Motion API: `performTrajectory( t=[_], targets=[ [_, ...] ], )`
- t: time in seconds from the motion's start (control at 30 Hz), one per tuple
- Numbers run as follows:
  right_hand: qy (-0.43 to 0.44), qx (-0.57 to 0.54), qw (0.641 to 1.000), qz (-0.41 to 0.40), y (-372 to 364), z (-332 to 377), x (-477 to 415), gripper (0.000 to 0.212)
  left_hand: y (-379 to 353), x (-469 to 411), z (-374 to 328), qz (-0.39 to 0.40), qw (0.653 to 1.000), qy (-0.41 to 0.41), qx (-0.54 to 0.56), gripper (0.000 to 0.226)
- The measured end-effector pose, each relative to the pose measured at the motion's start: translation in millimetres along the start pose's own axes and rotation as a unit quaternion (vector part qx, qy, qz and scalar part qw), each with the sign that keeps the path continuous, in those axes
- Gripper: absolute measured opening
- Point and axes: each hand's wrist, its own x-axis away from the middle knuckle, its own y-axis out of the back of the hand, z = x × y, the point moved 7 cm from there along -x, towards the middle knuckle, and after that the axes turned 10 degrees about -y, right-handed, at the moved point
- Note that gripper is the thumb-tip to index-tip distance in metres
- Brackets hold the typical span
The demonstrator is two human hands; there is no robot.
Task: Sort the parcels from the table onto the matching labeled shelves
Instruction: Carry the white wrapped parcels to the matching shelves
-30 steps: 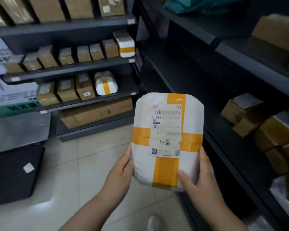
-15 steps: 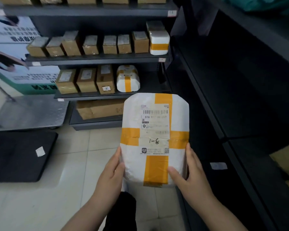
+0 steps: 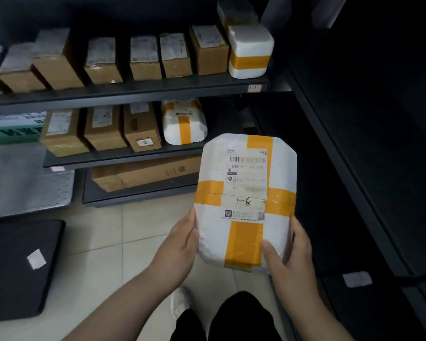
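Observation:
A white parcel [image 3: 246,200] crossed with orange tape, hand-marked "1-8" on its label, is held upright in front of me. My left hand [image 3: 180,252] grips its lower left edge. My right hand [image 3: 290,257] grips the lower right corner, thumb on the front. Ahead stands a dark shelf unit; one shelf edge carries a tag reading "1-7" [image 3: 254,88]. The shelf below it [image 3: 123,156] holds brown boxes and a similar white parcel [image 3: 184,123].
Brown boxes [image 3: 143,57] and a white taped parcel [image 3: 250,52] line the "1-7" shelf. A long flat carton [image 3: 145,173] lies on the lowest shelf. A dark rack [image 3: 354,168] runs along the right. A metal platform [image 3: 27,180] and black case [image 3: 17,267] sit left on the tiled floor.
The view has turned left and closed in on the shelf unit ahead, which now looks larger. Both hands keep the same hold on the parcel.

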Motion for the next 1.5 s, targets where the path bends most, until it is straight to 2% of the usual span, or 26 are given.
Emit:
performTrajectory(
  t=[0.07, 0.2, 0.3, 0.43, 0.63, 0.8, 1.0, 1.1, 1.2, 1.27, 1.33, 1.4, 1.5],
  targets=[
    [-0.029, -0.022, 0.999, 0.001, -9.7, -6.0, -23.4, 0.087, 1.7, -24.3, 9.7, -0.004, 1.000, 0.023, -0.015, 0.049],
    [-0.074, -0.066, 0.994, 0.048, -37.9, -15.6, -94.7, 0.060, -7.3, -80.6, 44.9, -0.001, 0.996, 0.094, 0.006, 0.047],
    [-0.091, -0.071, 0.991, 0.072, -54.5, -21.5, -166.5, 0.061, -22.3, -136.4, 69.7, -0.002, 0.994, 0.112, 0.019, 0.049],
    [-0.083, -0.019, 0.994, 0.063, -73.0, -30.4, -280.8, 0.084, -40.8, -224.8, 85.6, -0.008, 0.993, 0.121, 0.015, 0.047],
    [-0.026, 0.003, 0.995, 0.097, -104.2, -13.7, -430.1, 0.072, -68.0, -359.0, 123.4, -0.001, 0.992, 0.121, 0.025, 0.061],
    [0.002, -0.009, 0.992, 0.129, -127.9, 0.9, -504.3, 0.058, -72.7, -411.5, 141.1, -0.024, 0.991, 0.127, 0.024, 0.064],
    [0.019, 0.027, 0.993, 0.113, -138.3, 1.1, -543.7, 0.056, -62.8, -432.1, 146.1, -0.067, 0.990, 0.099, 0.080, 0.057],
    [0.037, 0.058, 0.995, 0.073, -132.1, 5.1, -537.1, 0.062, -61.4, -430.4, 144.5, -0.083, 0.986, 0.081, 0.118, 0.056],
    [0.027, 0.014, 0.999, 0.024, -122.2, -4.0, -510.9, 0.064, -68.0, -417.7, 140.9, -0.121, 0.977, 0.099, 0.146, 0.051],
    [-0.008, -0.035, 0.999, -0.006, -117.8, -16.4, -489.6, 0.060, -83.1, -401.6, 146.2, -0.138, 0.958, 0.159, 0.197, 0.055],
    [-0.060, -0.086, 0.994, -0.013, -120.6, -28.5, -470.6, 0.052, -105.0, -387.2, 150.1, -0.129, 0.918, 0.225, 0.299, 0.061],
    [-0.105, -0.141, 0.984, 0.019, -132.4, -34.7, -457.4, 0.048, -123.6, -382.4, 146.4, -0.108, 0.875, 0.262, 0.392, 0.061],
    [-0.099, -0.165, 0.978, 0.076, -148.5, -27.2, -457.0, 0.035, -135.0, -393.3, 132.9, -0.078, 0.856, 0.255, 0.444, 0.055]
  ],
)
